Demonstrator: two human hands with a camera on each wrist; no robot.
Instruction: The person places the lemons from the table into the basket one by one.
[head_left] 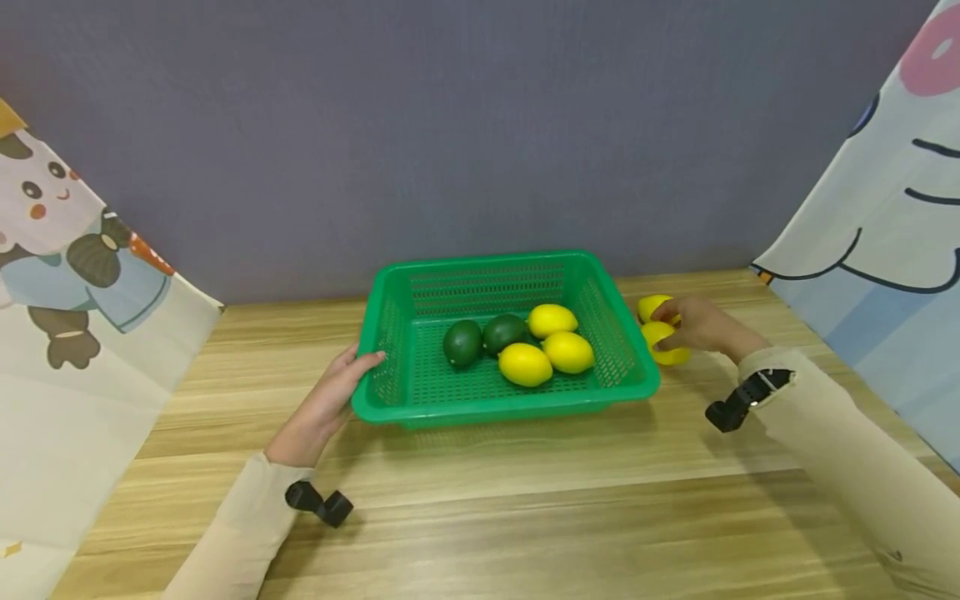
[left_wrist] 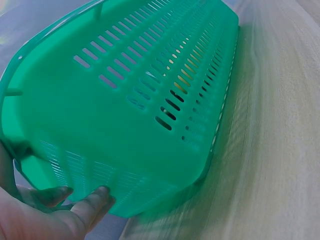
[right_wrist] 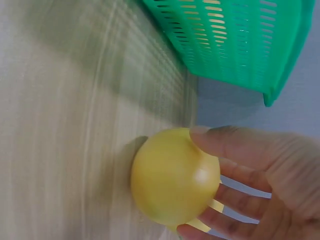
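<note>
A green perforated plastic basket [head_left: 405, 414] sits on the table, holding two dark green, avocado-like fruits [head_left: 462, 343] and three yellow lemons [head_left: 525, 365]. My left hand [head_left: 339, 390] grips the basket's left rim, thumb over the top and fingers against the outer wall. Right of the basket, my right hand [head_left: 693, 325] is at a small group of yellow lemons [head_left: 673, 357]. In the right wrist view its thumb touches the top of a lemon [right_wrist: 172, 175], with the other fingers curved round the far side. Another yellow lemon shows partly behind those fingers.
The wood-grain table [head_left: 480, 533] ends at a grey wall panel [head_left: 480, 133] close behind the basket. Cartoon-printed sheets hang at the left [head_left: 82, 275] and right [head_left: 885, 208]. Each wrist carries a black strapped camera.
</note>
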